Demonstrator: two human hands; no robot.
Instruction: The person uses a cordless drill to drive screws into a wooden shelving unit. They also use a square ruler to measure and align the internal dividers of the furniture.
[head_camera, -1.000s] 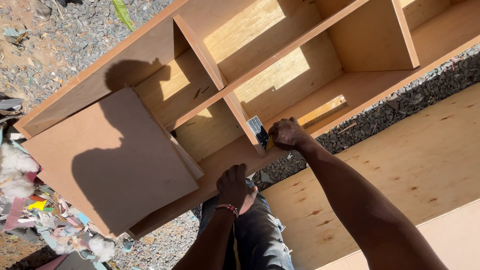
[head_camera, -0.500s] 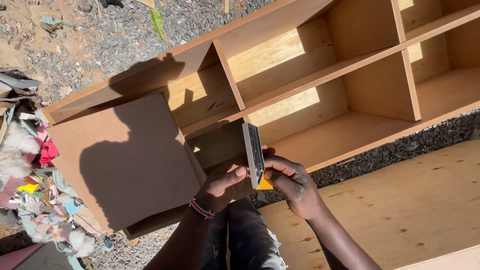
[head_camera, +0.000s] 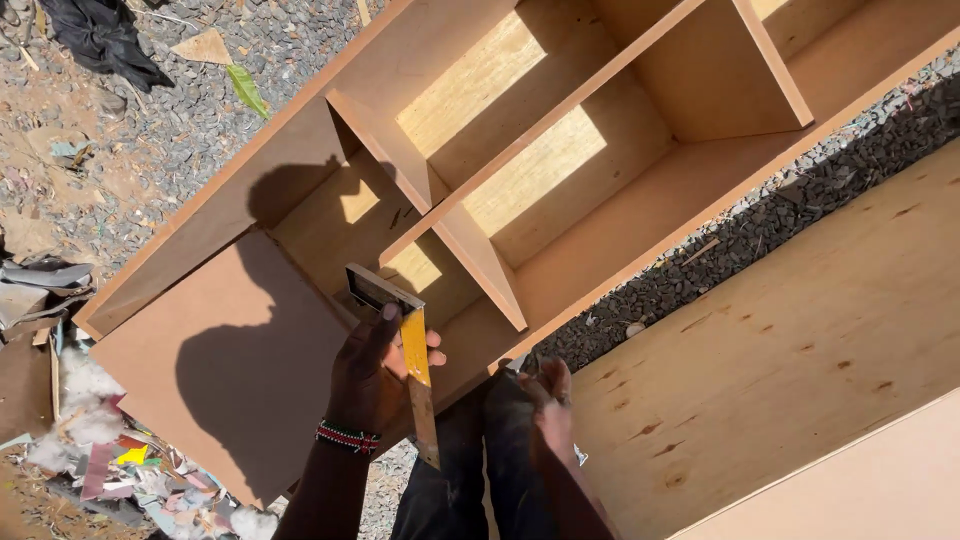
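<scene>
— Since half a second ago, what changed?

— Both hands had been on the try square; now only my left hand (head_camera: 372, 368) has it, and the tool has swung so its yellow blade points toward me instead of lying across. My right hand (head_camera: 552, 408) has dropped near my lap.

— Start with the big things.

— Largest is the wooden cabinet carcass (head_camera: 560, 170), lying on the gravel ground (head_camera: 150, 130) with its open compartments facing up, sun and shadow across the dividers. A flat brown panel (head_camera: 215, 370) lies at its near left end. To the right lies a plywood sheet (head_camera: 800, 350). Scraps of cloth and paper (head_camera: 110, 470) litter the near left.

— And the try square (head_camera: 408, 350)?

— Left hand is closed around it near the junction of blade and stock, in front of the cabinet's near edge. I judge it stiff, light, with hard metal edges; hold it at the stock or close to the corner, as I do now, to keep it steady.

— Right hand's state?

— It's blurred and seen from the back. I can't tell whether it's open or closed, or holds anything.

— Anything else unclear?

— The cabinet's far right end is cut off, and the stock's far side is in shadow.
</scene>
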